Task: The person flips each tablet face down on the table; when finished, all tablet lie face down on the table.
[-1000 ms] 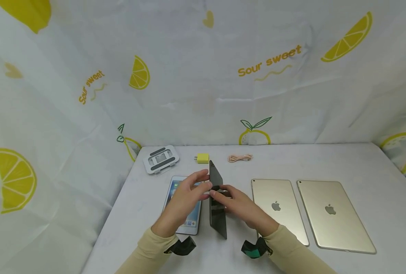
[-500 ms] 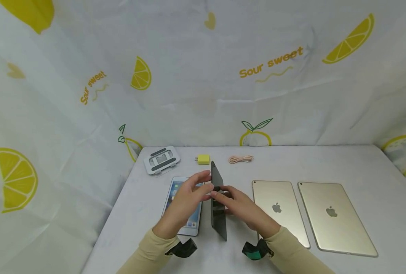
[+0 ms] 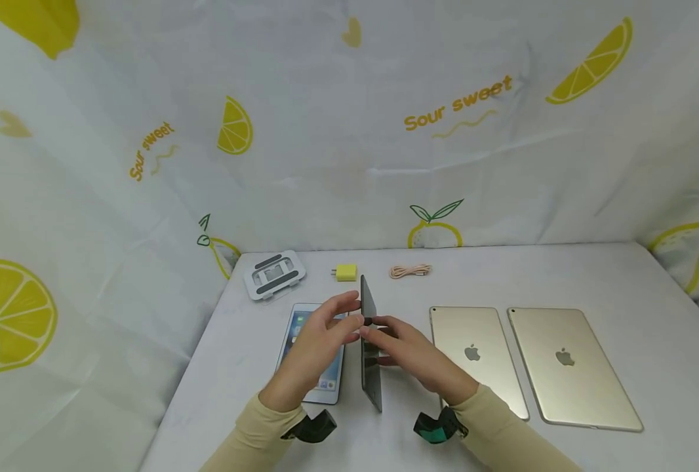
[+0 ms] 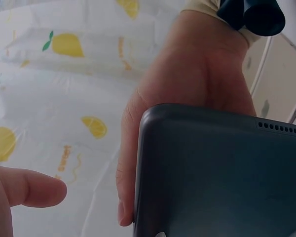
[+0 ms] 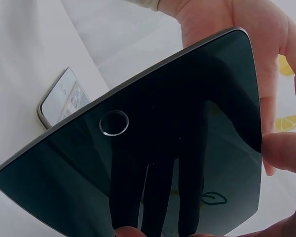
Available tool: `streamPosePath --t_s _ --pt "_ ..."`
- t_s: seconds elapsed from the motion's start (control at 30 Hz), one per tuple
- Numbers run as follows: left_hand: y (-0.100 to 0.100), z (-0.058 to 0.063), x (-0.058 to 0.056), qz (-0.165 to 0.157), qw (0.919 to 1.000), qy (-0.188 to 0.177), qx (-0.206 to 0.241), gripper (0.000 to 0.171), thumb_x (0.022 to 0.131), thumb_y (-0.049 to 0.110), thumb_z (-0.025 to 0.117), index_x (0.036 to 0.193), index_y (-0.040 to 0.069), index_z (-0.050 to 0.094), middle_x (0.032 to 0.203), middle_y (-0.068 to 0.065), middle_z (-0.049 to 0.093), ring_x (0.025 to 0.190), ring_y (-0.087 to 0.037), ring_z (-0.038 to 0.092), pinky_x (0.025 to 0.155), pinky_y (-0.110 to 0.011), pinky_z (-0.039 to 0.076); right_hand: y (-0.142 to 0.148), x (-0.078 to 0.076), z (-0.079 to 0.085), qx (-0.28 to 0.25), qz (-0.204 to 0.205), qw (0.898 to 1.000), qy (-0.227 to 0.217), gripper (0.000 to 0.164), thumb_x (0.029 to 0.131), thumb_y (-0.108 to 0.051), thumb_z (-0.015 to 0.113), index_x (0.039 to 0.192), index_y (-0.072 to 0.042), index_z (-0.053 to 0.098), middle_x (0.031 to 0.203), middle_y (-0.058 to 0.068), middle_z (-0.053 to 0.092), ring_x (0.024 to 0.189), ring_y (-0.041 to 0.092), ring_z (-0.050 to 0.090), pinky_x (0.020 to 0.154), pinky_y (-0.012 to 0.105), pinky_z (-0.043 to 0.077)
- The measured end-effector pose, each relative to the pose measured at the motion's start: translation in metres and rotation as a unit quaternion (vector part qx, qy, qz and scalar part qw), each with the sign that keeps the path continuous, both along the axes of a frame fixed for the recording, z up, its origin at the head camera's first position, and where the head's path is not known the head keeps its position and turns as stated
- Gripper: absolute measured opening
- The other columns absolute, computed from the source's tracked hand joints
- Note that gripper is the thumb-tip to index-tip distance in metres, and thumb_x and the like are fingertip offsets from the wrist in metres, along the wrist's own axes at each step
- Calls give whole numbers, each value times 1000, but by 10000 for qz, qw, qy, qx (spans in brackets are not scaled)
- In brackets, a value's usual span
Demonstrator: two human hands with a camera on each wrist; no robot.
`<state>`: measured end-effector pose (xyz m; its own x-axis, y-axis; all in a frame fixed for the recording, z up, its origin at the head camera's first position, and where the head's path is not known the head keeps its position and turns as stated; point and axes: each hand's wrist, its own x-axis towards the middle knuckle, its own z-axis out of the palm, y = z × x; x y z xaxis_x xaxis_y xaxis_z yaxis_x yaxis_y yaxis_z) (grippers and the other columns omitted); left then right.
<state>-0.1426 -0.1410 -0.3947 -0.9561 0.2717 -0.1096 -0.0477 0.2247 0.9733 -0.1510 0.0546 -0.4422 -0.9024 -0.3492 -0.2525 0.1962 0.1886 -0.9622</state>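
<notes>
A dark grey tablet (image 3: 371,387) stands on edge above the table between both hands. Its black screen (image 5: 153,98) with a round home button faces my right hand, and its plain back (image 4: 212,168) faces my left. My right hand (image 3: 423,364) grips it, the thumb (image 5: 283,148) at the edge and the fingertips on the screen. On the other side, my left hand (image 3: 308,354) has its fingers near or against the back, while its thumb (image 4: 42,187) is apart from the tablet in the left wrist view. Contact of every left finger is hidden.
A white tablet (image 3: 326,391), screen lit, lies under my left hand. Two gold tablets (image 3: 464,334) (image 3: 579,387) lie face down at right. Along the back are a folded white stand (image 3: 284,274), a yellow charger plug (image 3: 346,273) and a coiled pink cable (image 3: 410,271).
The dark grey tablet has turned slightly, its near lower corner shifting left so it looks narrower. Both hands stay at nearly the same place around it. The head view has shifted a little.
</notes>
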Motion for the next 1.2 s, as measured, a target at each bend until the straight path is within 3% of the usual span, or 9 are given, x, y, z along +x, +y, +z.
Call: streamPosePath --t_s 0.47,1.2 --pt "2 -1 1 -102 9999 89 50 60 109 34 62 163 13 46 162 -14 54 135 -31 66 114 -48 57 3 0 1 -110 -2 9999 17 74 107 -48 64 159 1 46 157 22 56 138 36 62 105 50 62" --pt "3 -3 0 -190 9996 -74 184 60 108 35 63 161 15 48 161 -10 55 128 -26 70 114 -47 56 8 0 8 -219 143 9996 57 71 108 -41 61 160 4 42 162 26 50 139 41 63 105 48 62"
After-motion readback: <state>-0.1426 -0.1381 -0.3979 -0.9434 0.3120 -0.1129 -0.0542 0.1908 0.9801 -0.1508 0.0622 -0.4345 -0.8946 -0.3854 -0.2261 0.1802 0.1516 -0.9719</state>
